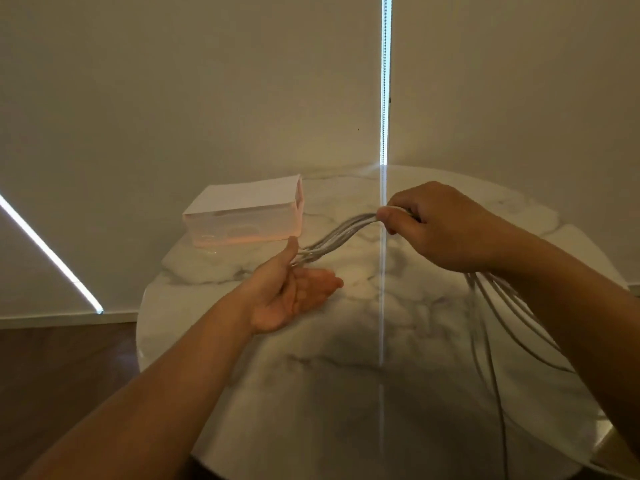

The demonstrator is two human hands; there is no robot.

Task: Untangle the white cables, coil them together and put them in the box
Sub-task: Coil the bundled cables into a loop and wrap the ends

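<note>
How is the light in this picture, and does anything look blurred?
Head view: the room is dim and warm; a bright vertical strip of light casts a thin line of glare across the marble table; the white cables by the right hand look slightly smeared.

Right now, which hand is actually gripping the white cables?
The right hand: its fingers curl round the white cables. The left hand lies palm up with straight fingers, cables only passing its thumb.
</note>
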